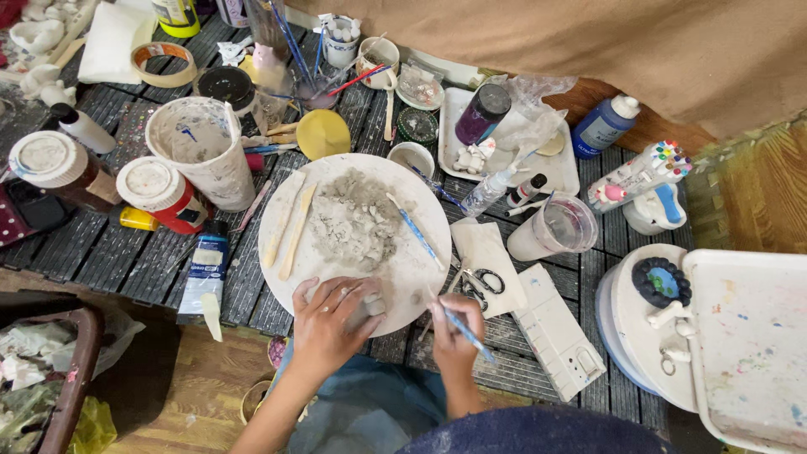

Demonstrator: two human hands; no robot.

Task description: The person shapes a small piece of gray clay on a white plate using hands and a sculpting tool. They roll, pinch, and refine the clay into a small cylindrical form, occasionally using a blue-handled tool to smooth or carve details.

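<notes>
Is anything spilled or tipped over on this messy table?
Nothing looks spilled. Grey clay crumbs lie heaped on the round board. The left hand presses a clay lump; the right hand holds a blue tool. One blue tube lies flat on the table.

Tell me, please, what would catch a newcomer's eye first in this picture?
Most striking is the round white board at the centre, heaped with grey clay. At its near edge the left hand presses a clay lump, while the right hand holds a blue-handled tool. Paint-smeared tubs, like the large white bucket, crowd the left.
</notes>
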